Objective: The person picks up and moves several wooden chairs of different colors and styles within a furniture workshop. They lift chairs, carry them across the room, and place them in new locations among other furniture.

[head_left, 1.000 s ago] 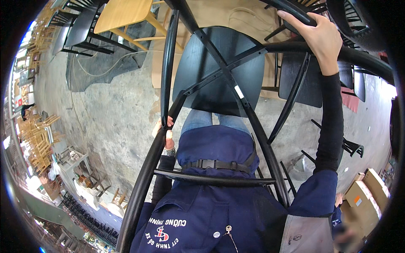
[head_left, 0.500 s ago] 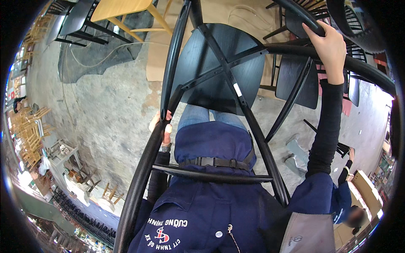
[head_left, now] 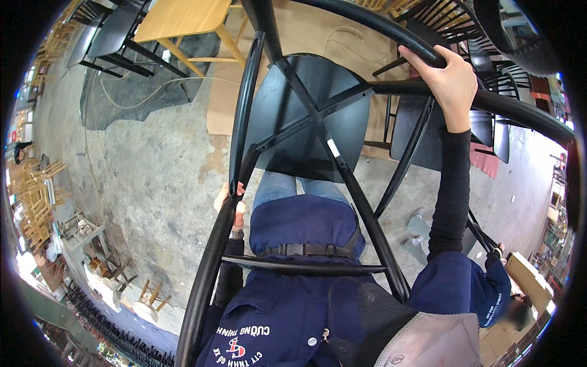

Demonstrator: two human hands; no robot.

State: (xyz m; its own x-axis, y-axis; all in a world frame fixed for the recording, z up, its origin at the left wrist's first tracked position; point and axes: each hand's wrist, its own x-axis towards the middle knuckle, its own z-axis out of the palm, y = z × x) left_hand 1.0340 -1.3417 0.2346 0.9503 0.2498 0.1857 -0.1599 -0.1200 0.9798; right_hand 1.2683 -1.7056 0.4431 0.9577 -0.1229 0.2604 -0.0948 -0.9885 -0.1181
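A black wooden chair [head_left: 272, 101] is held up in front of my body, the underside of its seat and a crossed brace [head_left: 318, 116] facing me. Its legs and a stretcher [head_left: 306, 267] reach back over my chest and waist. At the left, my left hand [head_left: 237, 209] is closed around a leg near a joint, partly hidden behind it. Farther out at the upper right, my right hand [head_left: 449, 85] wraps over the curved black rail [head_left: 382, 27] of the chair. A small white label [head_left: 333, 148] sticks to the brace.
Black chairs [head_left: 113, 30] stand at the far left beside a light wooden chair [head_left: 183, 21], with more black chairs [head_left: 422, 131] beyond my right hand. A hose [head_left: 143, 100] lies on the floor. Another person [head_left: 495, 287] works at the lower right near cardboard [head_left: 531, 275].
The chair's seat and my right hand have shifted slightly left and down in the view. Both hands keep their hold. At the lower right, the other person's arm has moved.
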